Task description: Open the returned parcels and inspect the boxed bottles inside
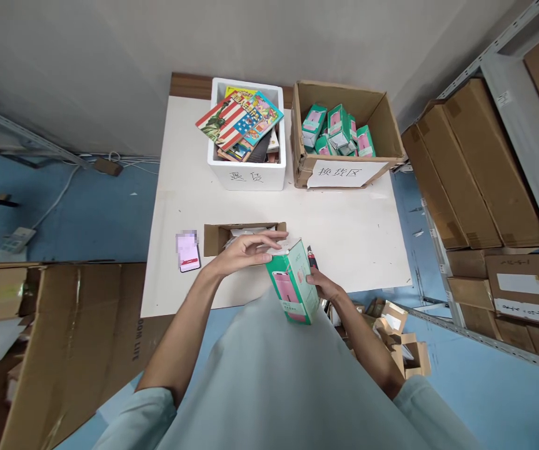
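A green and white carton [288,292] with a pink item pictured on it is held tilted close to my body, at the table's front edge. My right hand [324,284] grips its right side, thumb on the white face. My left hand [249,250] is at the carton's top, fingers stretched out and apart, thumb touching the top edge. A black and red tool [312,257], perhaps a box cutter, shows beside my right hand; whether I hold it is unclear. Behind my left hand lies an opened brown cardboard box [212,240] with white material inside.
On the white table [344,225], a phone [187,251] lies at left. At the back stand a white foam box [246,178] of books and a cardboard box [300,165] holding several green cartons. Shelves with boxes [494,175] line the right; opened boxes [410,356] lie below.
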